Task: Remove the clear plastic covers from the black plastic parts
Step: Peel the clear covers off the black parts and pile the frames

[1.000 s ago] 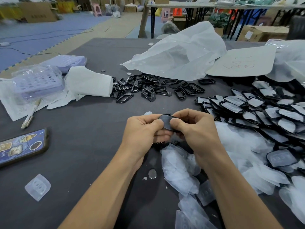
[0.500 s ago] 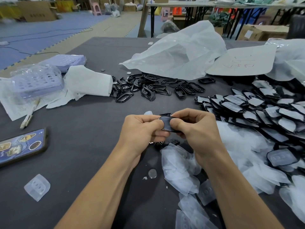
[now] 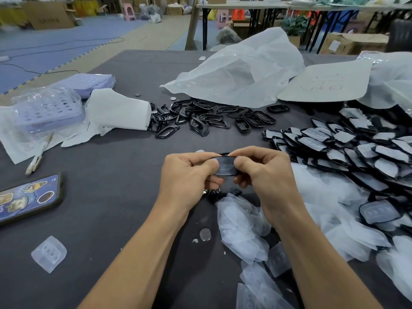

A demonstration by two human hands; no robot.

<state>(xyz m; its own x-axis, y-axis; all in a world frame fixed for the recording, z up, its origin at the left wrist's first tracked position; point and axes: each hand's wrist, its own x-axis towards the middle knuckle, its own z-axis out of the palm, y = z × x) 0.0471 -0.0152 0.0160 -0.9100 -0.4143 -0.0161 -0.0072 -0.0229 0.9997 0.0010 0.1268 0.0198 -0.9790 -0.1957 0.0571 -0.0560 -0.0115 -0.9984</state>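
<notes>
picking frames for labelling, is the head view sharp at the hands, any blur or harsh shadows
Head view: left hand and right hand, pinching the black plastic part with clear cover, are sharp; light is soft, shadows faint; the brown cardboard boxes at top left look smeared.

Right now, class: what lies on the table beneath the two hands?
Small black pieces and clear covers show below the left hand and right hand; anything directly under the palms is hidden.

Single head-worn view looks forward and down, close over the table (image 3: 116, 179).
</notes>
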